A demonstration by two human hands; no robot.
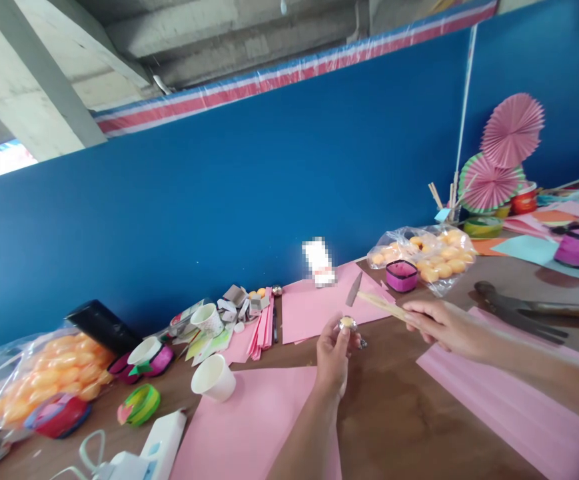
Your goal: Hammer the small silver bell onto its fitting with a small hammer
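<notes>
1. The left hand (332, 357) is clamping a small shiny piece (348, 323) with a pale yellow middle, thumb on the near side and fingers behind. This grip is probably steadying it while leaving its upper face exposed. Another shiny bit is showing beyond the fingers; whether it belongs to the same piece, I cannot tell.

2. The right hand (436, 327) is closing around the wooden handle of a small hammer (382, 305). It is gripping toward the rear, which is likely giving the head reach and keeping the knuckles away from the other hand.

3. The hammer's head is hovering just above the shiny piece, with a gap showing between them. Both are being held over the desk (394, 427), near the front edge of the far pink sheet (314, 310).

4. A larger claw hammer (519, 308) is lying to the right, beyond the right forearm, presumably set aside since the smaller one is suiting so small a piece.

5. A paper cup (212, 378) is resting at the far-left corner of the near pink sheet (249, 427), perhaps weighting it.

6. Clear bags of orange ovals, one at left (49, 373) and one at right (434, 253), are sitting toward the blue panel (269, 167), seemingly leaving the middle free for handwork.
</notes>
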